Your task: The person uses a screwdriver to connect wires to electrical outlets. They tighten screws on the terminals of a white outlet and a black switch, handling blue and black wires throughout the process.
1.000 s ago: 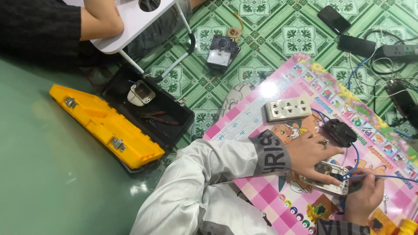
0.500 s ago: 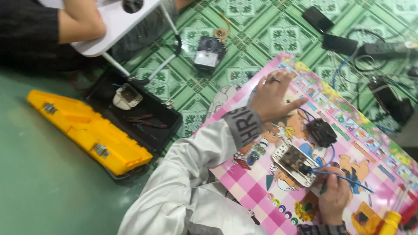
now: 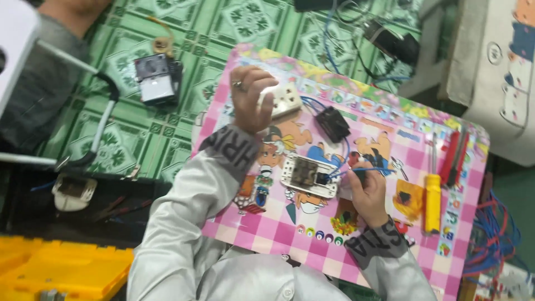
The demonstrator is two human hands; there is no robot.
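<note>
Fingers of left hand (image 3: 252,97) clamp boxy white socket (image 3: 283,100) – right hand (image 3: 366,192) pinches blue wire (image 3: 372,169)

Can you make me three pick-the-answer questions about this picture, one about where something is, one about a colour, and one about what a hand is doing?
1. Where does the yellow-handled screwdriver lie?
A. on the pink checked board
B. in the yellow toolbox
C. on the green patterned floor

2. What colour are the thin wires running to the open socket plate?
A. white
B. blue
C. orange

3. What is the left hand doing?
A. resting flat on the floor
B. holding the screwdriver
C. gripping a white socket plate

Answers:
1. A, it lies on the pink checked board, beside the right hand.
2. B, blue strands lead from the plate toward the right hand and the small black part.
3. C, its fingers are closed around the white plate near the board's top edge.
</note>
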